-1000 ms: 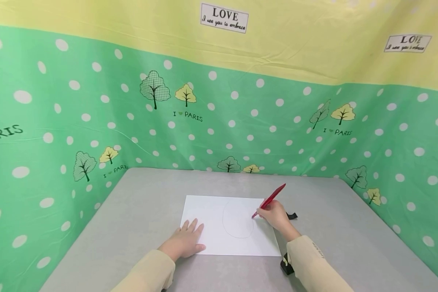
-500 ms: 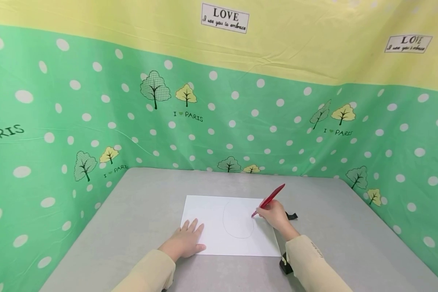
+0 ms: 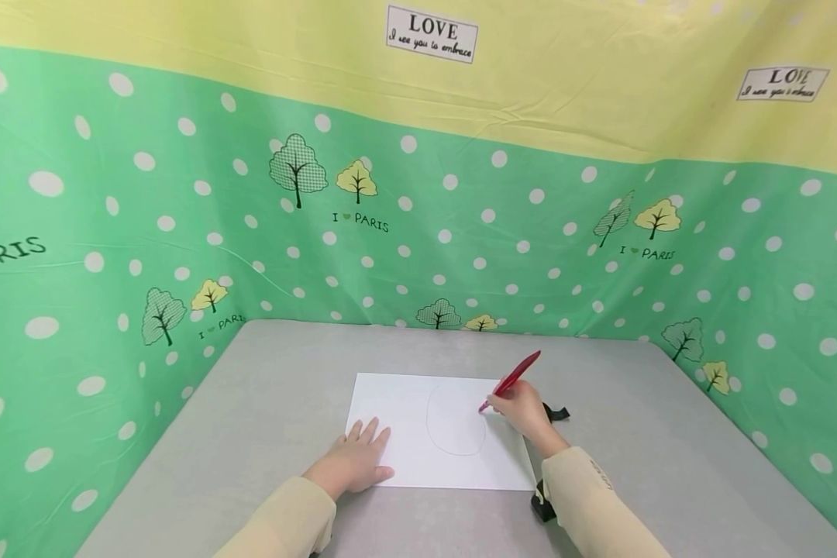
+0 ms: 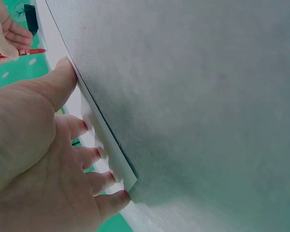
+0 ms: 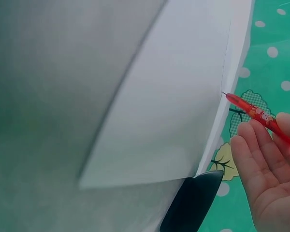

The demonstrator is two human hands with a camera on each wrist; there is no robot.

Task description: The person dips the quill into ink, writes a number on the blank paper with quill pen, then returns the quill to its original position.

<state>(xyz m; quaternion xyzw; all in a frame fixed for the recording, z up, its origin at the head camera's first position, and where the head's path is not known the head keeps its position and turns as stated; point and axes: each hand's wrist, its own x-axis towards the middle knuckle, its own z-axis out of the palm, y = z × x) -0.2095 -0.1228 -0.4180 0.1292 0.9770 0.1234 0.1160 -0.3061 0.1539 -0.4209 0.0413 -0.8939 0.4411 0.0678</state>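
Observation:
My right hand [image 3: 526, 407] pinches a slim red pen [image 3: 519, 374], its upper end leaning up and to the right. The pen's tip is right at the surface of a white sheet of paper [image 3: 401, 399]. A thin, rounded line [image 3: 453, 453] is drawn on the sheet, with a gap at its upper right. In the right wrist view, the red pen [image 5: 258, 116] carries a small printed pattern, and its fine point meets the line. My left hand [image 3: 354, 463] lies with spread, straight fingers on the paper's lower left part. The left wrist view shows its thumb [image 4: 65, 79] along the paper's near edge.
The paper lies on a grey table [image 3: 286, 372]. A black strip [image 3: 558, 413] shows beside the right hand, near the paper's right side. A black thing [image 3: 542, 504] sits below the right sleeve. Green and yellow printed cloth [image 3: 460, 225] surrounds the table at back and sides.
The right hand and the pen tip have moved slightly up and left on the paper, the line growing a little along its right side. The left hand stays in place.

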